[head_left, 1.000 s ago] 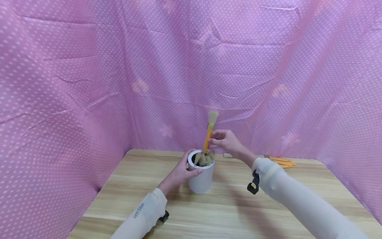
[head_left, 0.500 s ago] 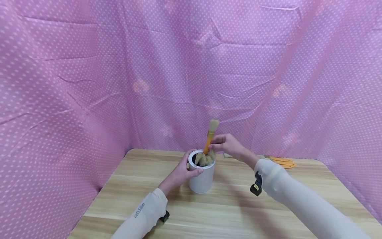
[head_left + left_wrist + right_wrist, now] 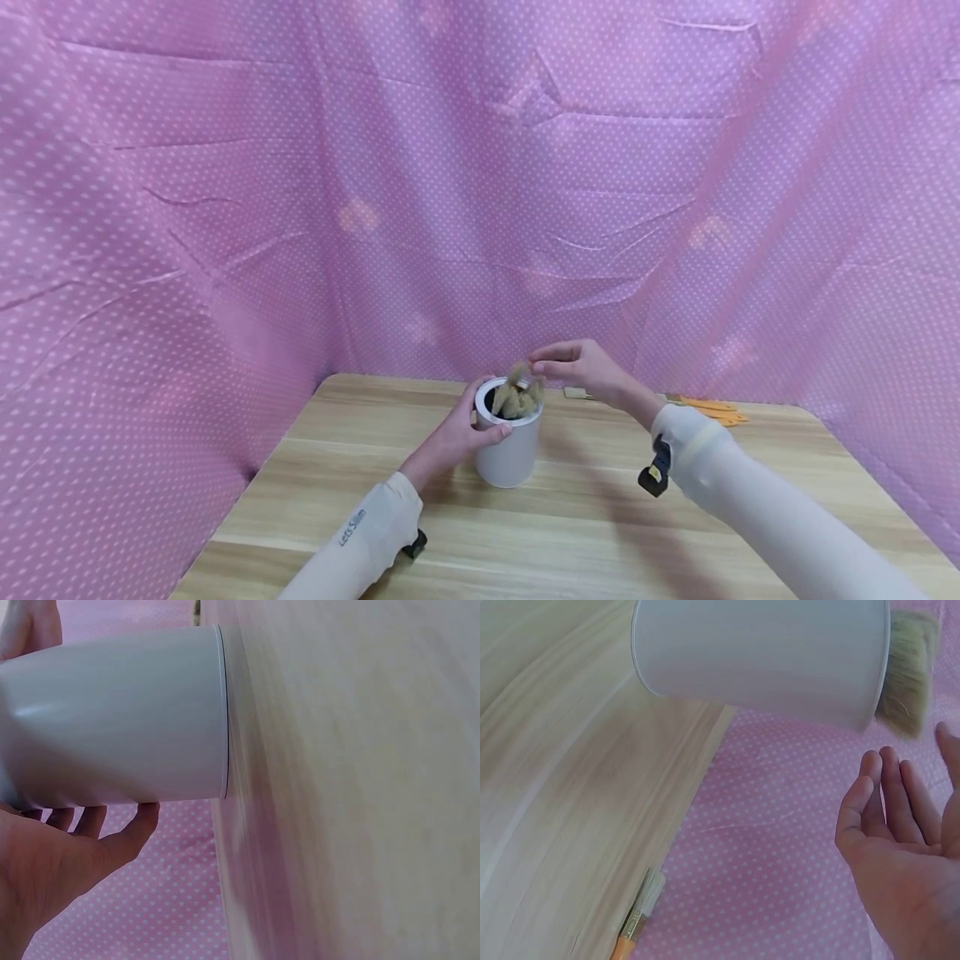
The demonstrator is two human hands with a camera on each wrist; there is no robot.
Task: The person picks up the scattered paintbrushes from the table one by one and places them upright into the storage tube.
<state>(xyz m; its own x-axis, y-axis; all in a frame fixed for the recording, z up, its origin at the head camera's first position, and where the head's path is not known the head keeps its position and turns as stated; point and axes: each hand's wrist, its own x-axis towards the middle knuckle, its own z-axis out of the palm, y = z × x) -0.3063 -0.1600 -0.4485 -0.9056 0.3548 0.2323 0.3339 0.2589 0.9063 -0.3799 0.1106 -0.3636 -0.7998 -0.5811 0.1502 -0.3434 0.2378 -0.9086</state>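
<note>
A white cylindrical container [image 3: 507, 457] stands upright on the table in the head view, several paintbrushes [image 3: 516, 405] in it with bristles up. My left hand [image 3: 454, 432] grips the container's left side, thumb across the front near the rim. In the left wrist view, fingers [image 3: 133, 834] lie along the wall of the container [image 3: 120, 720]. My right hand [image 3: 577, 364] hovers just right of and above the rim, fingers bent loosely. The right wrist view shows this hand [image 3: 907, 859] holding nothing, a gap between it and the bristles [image 3: 906, 679].
Several orange-handled paintbrushes [image 3: 712, 409] lie near the table's back right edge, partly hidden by the right forearm. One loose brush [image 3: 640, 909] shows along the edge in the right wrist view. A pink dotted curtain [image 3: 480, 183] hangs behind the wooden table [image 3: 525, 550].
The orange-handled paintbrush in my right hand went down into the container, and the hand has let it go. My right hand shifted slightly right. My left hand kept its grip.
</note>
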